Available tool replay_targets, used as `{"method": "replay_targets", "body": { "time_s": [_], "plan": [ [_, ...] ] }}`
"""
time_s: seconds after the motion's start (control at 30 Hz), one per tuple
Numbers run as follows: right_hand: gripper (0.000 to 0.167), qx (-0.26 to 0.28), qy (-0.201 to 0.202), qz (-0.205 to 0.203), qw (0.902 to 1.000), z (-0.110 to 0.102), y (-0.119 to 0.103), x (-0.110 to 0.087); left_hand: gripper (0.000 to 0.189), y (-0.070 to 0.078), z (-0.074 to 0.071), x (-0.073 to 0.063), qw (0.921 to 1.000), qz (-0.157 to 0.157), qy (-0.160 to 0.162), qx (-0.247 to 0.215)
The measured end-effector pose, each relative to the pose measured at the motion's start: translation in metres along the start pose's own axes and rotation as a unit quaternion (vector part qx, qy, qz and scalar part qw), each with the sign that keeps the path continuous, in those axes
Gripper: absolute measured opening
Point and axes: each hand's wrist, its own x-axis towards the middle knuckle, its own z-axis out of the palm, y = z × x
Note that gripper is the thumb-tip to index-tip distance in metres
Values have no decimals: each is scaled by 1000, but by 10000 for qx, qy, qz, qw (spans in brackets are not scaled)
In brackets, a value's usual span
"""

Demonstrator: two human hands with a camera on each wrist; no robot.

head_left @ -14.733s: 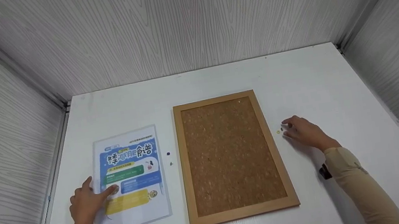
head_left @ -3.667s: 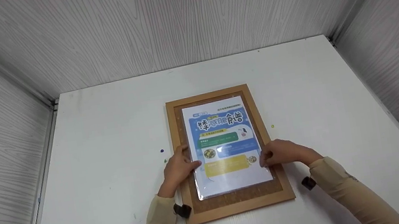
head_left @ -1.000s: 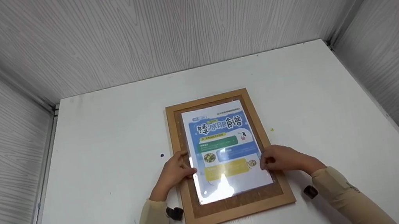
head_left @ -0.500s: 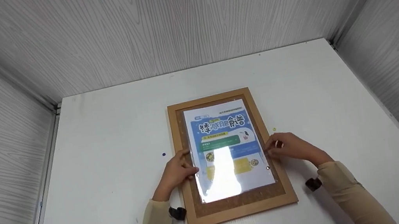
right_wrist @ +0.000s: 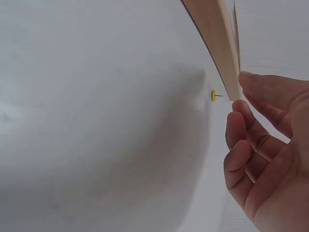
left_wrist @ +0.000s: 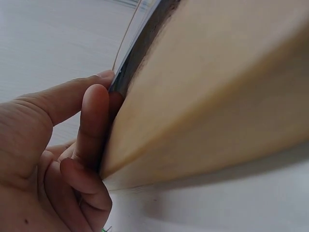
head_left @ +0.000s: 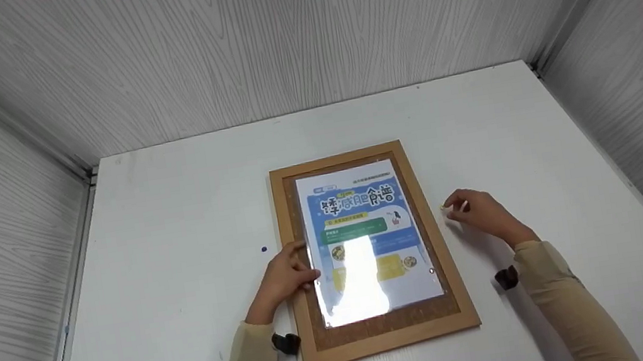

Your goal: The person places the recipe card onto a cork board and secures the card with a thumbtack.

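Observation:
A printed sheet [head_left: 355, 233] in a clear cover lies on the framed cork board [head_left: 382, 328]. My left hand [head_left: 281, 281] pinches the sheet's left edge between thumb and forefinger, seen close up in the left wrist view, beside the light wooden frame [left_wrist: 193, 96]. A small dark thumbtack [head_left: 431, 270] shows at the sheet's lower right edge. Right of the board, my right hand [head_left: 482, 214] reaches with parted thumb and forefinger to a yellow thumbtack [head_left: 443, 207]. In the right wrist view that yellow thumbtack [right_wrist: 214, 95] lies on its side, just apart from the fingertips.
A dark blue thumbtack [head_left: 264, 249] lies on the white table [head_left: 175, 228] left of the board. Something small and green [left_wrist: 107, 229] shows below the left hand in its wrist view. Grey wood-grain panels [head_left: 299, 31] enclose the back and sides.
The sheet has come from the table at left onto the cork board. My right hand has left the sheet's right edge, uncovering the dark thumbtack, and moved over to the yellow one.

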Motion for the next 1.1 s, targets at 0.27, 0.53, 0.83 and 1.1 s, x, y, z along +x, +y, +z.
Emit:
{"method": "replay_targets", "body": {
  "time_s": [0.27,0.53,0.83,1.1],
  "plan": [
    [21,-194,-115,141,9996,-1,3,11,74,-1,-1,1,10000,2,-6,-52],
    [18,-335,-348,212,9986,0,4,19,74,-1,-2,0,10000,24,-24,-56],
    [15,-510,-374,234,9977,-1,3,22,74,2,-2,0,9999,-38,-99,-85],
    [16,-575,-356,173,9976,1,6,23,75,1,-3,0,9999,74,-121,-10]
  ]
}}
